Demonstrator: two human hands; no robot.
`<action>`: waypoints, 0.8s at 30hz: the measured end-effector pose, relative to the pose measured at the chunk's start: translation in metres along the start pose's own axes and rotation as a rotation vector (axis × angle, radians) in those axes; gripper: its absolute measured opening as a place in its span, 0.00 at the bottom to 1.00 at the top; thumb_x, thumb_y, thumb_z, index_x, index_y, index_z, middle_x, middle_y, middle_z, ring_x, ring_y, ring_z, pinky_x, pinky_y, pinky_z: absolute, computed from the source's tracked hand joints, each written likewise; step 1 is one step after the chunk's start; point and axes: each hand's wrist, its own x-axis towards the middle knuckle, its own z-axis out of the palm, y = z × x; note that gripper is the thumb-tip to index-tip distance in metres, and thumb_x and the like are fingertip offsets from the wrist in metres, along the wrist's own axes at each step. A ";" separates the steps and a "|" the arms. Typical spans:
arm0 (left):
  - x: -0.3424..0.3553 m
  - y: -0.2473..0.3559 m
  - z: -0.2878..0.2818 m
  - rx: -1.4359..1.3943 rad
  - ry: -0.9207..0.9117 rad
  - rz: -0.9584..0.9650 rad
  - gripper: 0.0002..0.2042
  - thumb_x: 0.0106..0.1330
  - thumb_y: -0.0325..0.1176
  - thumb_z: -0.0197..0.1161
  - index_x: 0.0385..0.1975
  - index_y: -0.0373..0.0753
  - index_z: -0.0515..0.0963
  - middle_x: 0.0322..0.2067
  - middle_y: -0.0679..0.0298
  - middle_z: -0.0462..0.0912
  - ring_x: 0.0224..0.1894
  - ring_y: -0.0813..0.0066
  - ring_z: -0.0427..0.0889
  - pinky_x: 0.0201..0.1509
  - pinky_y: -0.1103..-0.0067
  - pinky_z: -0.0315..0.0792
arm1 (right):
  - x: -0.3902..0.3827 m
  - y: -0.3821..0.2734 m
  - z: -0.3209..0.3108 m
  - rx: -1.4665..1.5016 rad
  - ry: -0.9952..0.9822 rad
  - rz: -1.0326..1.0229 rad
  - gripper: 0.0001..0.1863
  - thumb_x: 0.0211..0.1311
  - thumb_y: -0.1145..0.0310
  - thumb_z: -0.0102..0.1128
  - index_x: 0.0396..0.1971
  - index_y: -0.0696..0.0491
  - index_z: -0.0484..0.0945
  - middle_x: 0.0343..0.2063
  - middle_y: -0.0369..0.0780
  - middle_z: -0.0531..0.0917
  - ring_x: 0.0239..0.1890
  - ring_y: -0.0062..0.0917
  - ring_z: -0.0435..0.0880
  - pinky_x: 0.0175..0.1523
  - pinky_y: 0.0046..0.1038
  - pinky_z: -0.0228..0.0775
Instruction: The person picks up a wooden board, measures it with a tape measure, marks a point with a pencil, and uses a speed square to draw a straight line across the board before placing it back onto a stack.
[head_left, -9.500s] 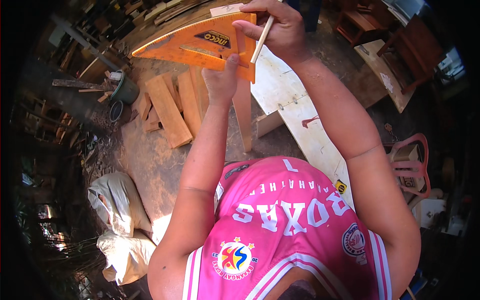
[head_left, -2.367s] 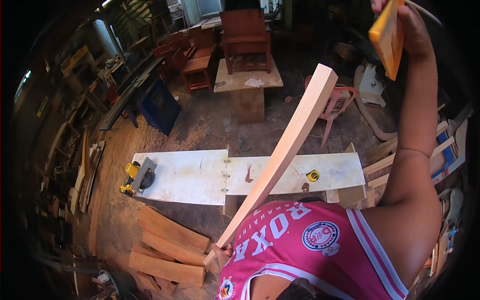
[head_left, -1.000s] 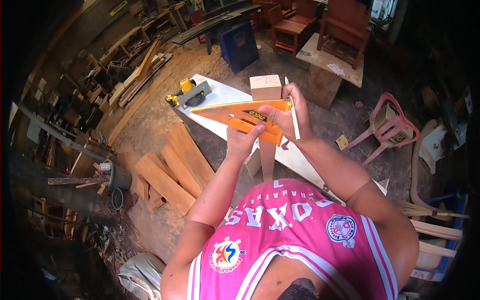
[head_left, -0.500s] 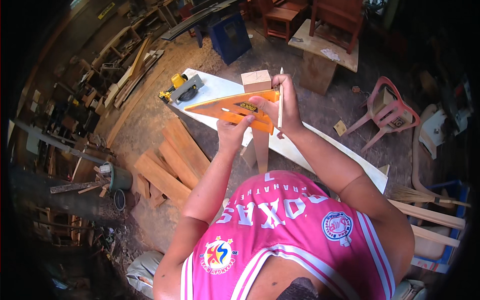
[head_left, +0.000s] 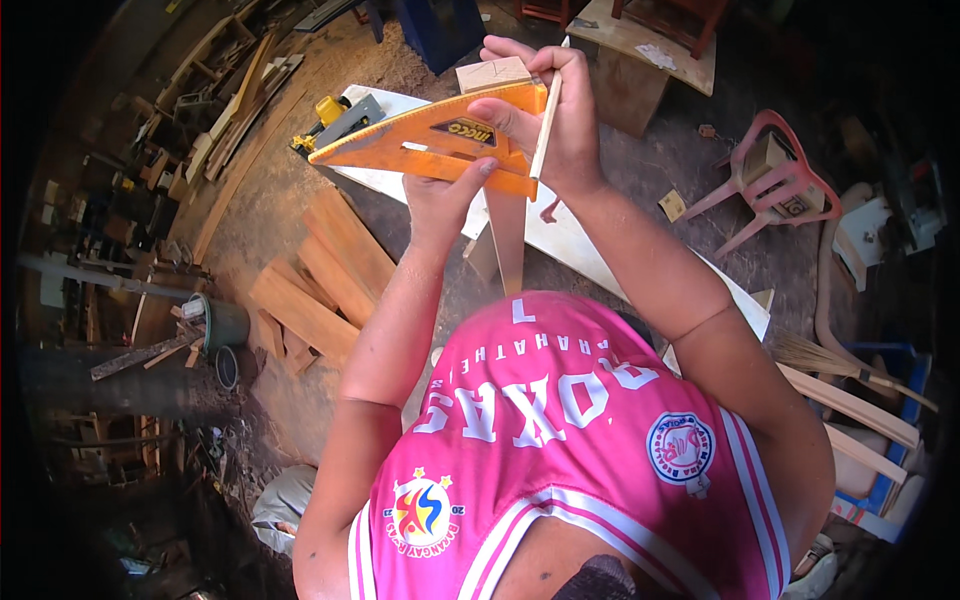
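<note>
An orange triangular speed square point(head_left: 425, 140) lies against an upright squared wooden post point(head_left: 507, 235), whose pale end face shows pencil marks. My left hand point(head_left: 442, 205) grips the square's lower edge, thumb on its face and fingers hidden behind. My right hand point(head_left: 570, 125) is closed round the square's right end and the post, its thumb pressed on the square's face. A pencil point(head_left: 548, 125) is held in this same hand, tip up, beside the square's fence. Some right fingers are hidden behind the post.
Below my hands stretches a long white board point(head_left: 600, 260) with a yellow circular saw point(head_left: 335, 120) at its far left end. Loose planks point(head_left: 310, 290) lie on the floor at left. To the right stand a pink plastic chair point(head_left: 775, 185) and a broom point(head_left: 820, 355).
Both hands, with the square, pencil and post end, now appear higher and slightly left. More of my right fingers show beyond the post's end. The whole view has shifted a little.
</note>
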 end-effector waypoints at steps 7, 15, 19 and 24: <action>0.004 0.004 0.001 -0.002 0.048 0.012 0.16 0.56 0.29 0.72 0.44 0.33 0.79 0.38 0.63 0.84 0.40 0.79 0.82 0.46 0.82 0.76 | 0.003 0.003 -0.001 0.004 -0.043 -0.007 0.28 0.57 0.66 0.69 0.49 0.56 0.60 0.55 0.51 0.73 0.51 0.28 0.80 0.55 0.28 0.77; 0.004 0.000 -0.002 -0.057 0.083 0.045 0.13 0.56 0.29 0.72 0.41 0.34 0.81 0.36 0.64 0.85 0.38 0.80 0.81 0.44 0.82 0.75 | 0.007 0.009 0.003 -0.080 -0.004 -0.173 0.20 0.55 0.71 0.71 0.41 0.58 0.70 0.54 0.51 0.75 0.57 0.34 0.76 0.62 0.33 0.66; 0.001 -0.003 -0.003 -0.057 0.068 0.056 0.11 0.56 0.28 0.71 0.38 0.34 0.82 0.35 0.65 0.85 0.38 0.81 0.81 0.43 0.83 0.75 | 0.013 0.001 -0.015 -0.175 -0.156 -0.259 0.14 0.54 0.75 0.70 0.40 0.58 0.79 0.54 0.50 0.77 0.55 0.34 0.78 0.61 0.33 0.67; -0.002 -0.002 -0.001 -0.103 0.074 0.061 0.10 0.56 0.26 0.71 0.37 0.34 0.82 0.34 0.65 0.85 0.36 0.81 0.81 0.42 0.83 0.75 | 0.013 0.000 -0.021 -0.096 -0.150 -0.238 0.13 0.52 0.78 0.70 0.39 0.57 0.82 0.51 0.49 0.80 0.52 0.31 0.80 0.58 0.30 0.70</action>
